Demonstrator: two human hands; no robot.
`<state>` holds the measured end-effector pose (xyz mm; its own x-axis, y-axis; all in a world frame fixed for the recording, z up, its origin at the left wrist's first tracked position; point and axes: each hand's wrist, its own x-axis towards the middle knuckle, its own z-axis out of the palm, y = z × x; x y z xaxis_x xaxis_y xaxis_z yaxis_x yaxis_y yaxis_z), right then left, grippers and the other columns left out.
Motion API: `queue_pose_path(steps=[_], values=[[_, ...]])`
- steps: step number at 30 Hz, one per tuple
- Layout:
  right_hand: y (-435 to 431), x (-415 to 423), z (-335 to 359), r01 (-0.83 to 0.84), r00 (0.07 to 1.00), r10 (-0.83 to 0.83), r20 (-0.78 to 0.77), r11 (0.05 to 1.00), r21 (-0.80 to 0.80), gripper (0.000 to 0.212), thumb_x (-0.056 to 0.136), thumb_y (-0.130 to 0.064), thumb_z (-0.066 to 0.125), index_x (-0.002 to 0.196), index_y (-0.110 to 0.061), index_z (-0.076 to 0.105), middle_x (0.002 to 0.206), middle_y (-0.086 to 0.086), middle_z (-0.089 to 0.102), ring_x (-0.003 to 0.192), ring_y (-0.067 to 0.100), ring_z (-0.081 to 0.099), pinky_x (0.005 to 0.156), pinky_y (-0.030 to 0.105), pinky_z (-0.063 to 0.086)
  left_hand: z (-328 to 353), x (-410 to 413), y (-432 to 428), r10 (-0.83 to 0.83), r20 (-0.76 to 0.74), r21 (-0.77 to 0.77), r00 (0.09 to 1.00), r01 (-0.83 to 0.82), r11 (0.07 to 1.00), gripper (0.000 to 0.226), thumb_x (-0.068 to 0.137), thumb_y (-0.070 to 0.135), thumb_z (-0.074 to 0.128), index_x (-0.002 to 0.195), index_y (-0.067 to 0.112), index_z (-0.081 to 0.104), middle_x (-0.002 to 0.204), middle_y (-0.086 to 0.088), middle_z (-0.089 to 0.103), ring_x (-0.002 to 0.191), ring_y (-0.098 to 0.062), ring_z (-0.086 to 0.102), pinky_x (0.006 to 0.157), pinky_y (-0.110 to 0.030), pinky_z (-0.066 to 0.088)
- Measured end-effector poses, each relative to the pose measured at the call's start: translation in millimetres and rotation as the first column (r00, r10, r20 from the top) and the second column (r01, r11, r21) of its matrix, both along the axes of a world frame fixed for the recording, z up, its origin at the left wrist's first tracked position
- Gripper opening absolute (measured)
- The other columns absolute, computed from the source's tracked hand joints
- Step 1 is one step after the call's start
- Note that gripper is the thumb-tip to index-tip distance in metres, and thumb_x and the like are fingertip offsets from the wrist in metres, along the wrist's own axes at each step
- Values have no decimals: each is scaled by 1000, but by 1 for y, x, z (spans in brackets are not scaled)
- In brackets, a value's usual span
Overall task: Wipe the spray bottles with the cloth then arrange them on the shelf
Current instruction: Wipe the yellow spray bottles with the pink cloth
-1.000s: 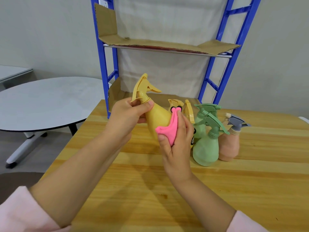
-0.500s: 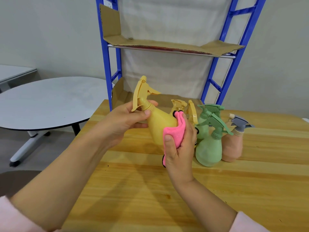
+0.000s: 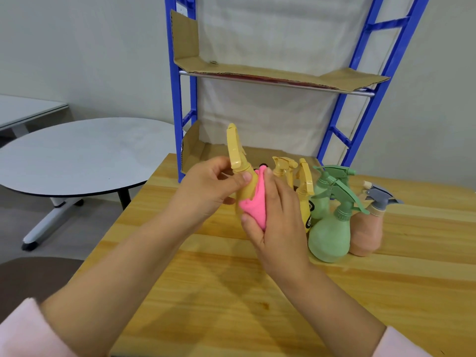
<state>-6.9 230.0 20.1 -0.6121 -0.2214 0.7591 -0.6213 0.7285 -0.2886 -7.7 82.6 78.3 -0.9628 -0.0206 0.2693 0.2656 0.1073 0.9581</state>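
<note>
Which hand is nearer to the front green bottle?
Right. The right hand, holding the pink cloth, is just beside the front green bottle; the left hand grips the yellow bottle farther away.

The blue metal shelf rack (image 3: 177, 99) stands at the far edge of the pale wooden table (image 3: 231, 292). Just before the rack, the left hand (image 3: 206, 186) holds a yellow plastic spray bottle (image 3: 238, 155) by its neck, with the pink cloth (image 3: 253, 204) between bottle and right hand (image 3: 278, 217). Before the rack's right post stand two more yellow bottles (image 3: 305, 181), two green plastic spray bottles (image 3: 329, 233) and, rightmost, a peach spray bottle (image 3: 365, 233). A round grey table (image 3: 77, 155) lies left of the rack.
</note>
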Motion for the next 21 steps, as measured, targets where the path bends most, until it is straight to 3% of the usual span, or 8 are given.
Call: queue_pose_path(steps=[4,7,9,14,18,21], values=[[-6,0,-7,93,983,-67,-173,985,144,77,86,-48,53,144,-3,27,142,20,38,131,33,40,108,41,36,-5,-2,6,149,-38,-29,988,-150,988,18,76,40,72,87,25,71,79,-1,69,68,-12,62,61,-34,53],[-4,-1,-13,103,976,-58,-210,972,211,83,83,-49,59,144,-5,24,145,21,32,135,37,36,109,45,35,-8,-2,7,198,-21,-2,980,-198,980,20,72,46,72,79,27,70,68,7,65,65,-10,60,58,-33,51],[-2,-3,-15,81,976,-36,-215,975,206,81,85,-47,61,144,-6,24,145,22,31,136,38,34,109,47,35,-8,-2,8,209,-15,2,978,-209,978,21,70,48,74,76,28,70,65,10,63,64,-8,59,59,-34,51],[-3,-4,-15,13,982,9,-187,994,111,84,78,-35,71,144,-9,25,144,20,31,135,36,34,105,48,38,-6,-2,11,149,-3,34,989,-149,988,12,76,38,73,77,27,69,60,17,63,61,3,57,58,-19,47],[-2,-1,-9,-32,997,32,-72,999,-8,94,71,-33,73,147,-12,22,144,13,31,135,22,32,109,34,35,-10,-3,6,-34,64,109,997,27,994,22,90,36,58,102,23,71,98,6,72,96,-9,66,84,-29,51],[-1,1,-3,-97,993,101,63,993,-66,103,67,-32,76,149,-14,16,146,0,27,137,0,19,113,16,20,-11,-2,4,-139,123,167,983,117,979,26,95,29,49,113,24,67,107,9,70,99,-6,63,79,-24,45]])
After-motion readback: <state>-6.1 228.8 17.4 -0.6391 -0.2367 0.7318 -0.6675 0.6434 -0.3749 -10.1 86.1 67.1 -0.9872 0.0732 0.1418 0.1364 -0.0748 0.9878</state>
